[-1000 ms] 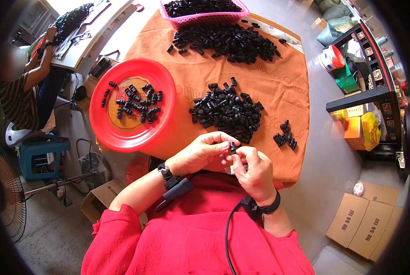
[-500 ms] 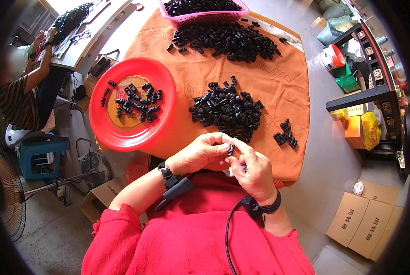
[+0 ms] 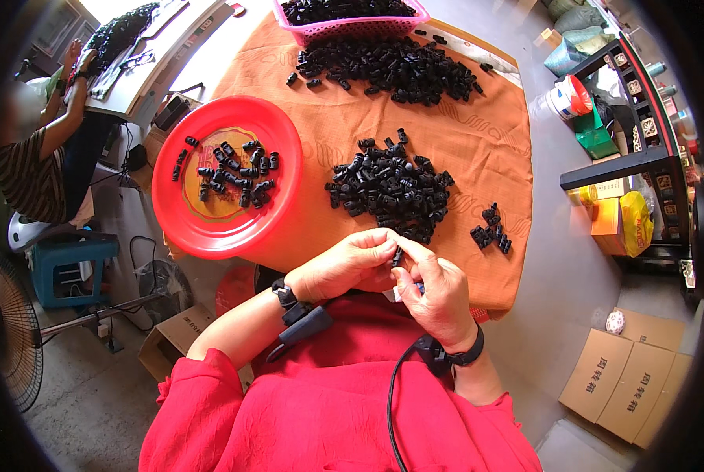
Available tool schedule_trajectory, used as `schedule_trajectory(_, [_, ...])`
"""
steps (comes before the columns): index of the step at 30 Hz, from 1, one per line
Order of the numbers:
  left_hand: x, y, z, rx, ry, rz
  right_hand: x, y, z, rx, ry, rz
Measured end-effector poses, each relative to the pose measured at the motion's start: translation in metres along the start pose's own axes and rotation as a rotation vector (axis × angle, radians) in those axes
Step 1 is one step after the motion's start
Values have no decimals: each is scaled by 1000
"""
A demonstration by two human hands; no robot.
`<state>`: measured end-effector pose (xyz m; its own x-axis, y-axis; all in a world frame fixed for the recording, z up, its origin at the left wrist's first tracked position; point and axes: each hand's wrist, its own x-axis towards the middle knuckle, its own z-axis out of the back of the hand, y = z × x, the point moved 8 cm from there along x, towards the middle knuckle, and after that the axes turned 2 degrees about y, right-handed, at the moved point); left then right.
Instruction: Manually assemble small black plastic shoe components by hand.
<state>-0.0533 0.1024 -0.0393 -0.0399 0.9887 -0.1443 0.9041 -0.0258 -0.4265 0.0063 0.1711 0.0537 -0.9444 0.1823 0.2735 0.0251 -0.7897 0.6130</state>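
Note:
At the table's near edge, my left hand (image 3: 360,258) pinches a small black plastic part (image 3: 397,256) between thumb and forefinger. My right hand (image 3: 438,297) grips the same part from the other side, its thumb pressed against the lower end. Something white and blue peeks out under the right fingers; I cannot make out what it is. Just beyond both hands lies a heap of similar black parts (image 3: 389,189). To the left, a red round tray (image 3: 281,169) bears more of them, loosely scattered. A small cluster of black pieces (image 3: 491,230) sits right of the heap.
Farther back, a larger black pile (image 3: 391,71) spreads before a pink basket (image 3: 352,31) full of parts. An orange cloth (image 3: 485,165) covers the table. A fan (image 3: 9,330) and blue stool (image 3: 72,267) stand left, near a seated person (image 3: 41,157). Cartons (image 3: 623,377) lie right.
Both hands stay nearly in place, still on the small black part, which has shifted slightly between the fingers. At the left, the other person's hands have moved a little.

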Motion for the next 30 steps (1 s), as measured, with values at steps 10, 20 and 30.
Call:
schedule_trajectory(10, [7, 1, 12, -30, 12, -158, 2, -10, 4, 235, -48, -75])
schedule_trajectory(20, [5, 2, 15, 56, -29, -149, 4, -23, -3, -75, -179, -156])
schedule_trajectory(30, [3, 7, 20, 76, -77, -144, 5, -26, -10, -105, -193, -175])
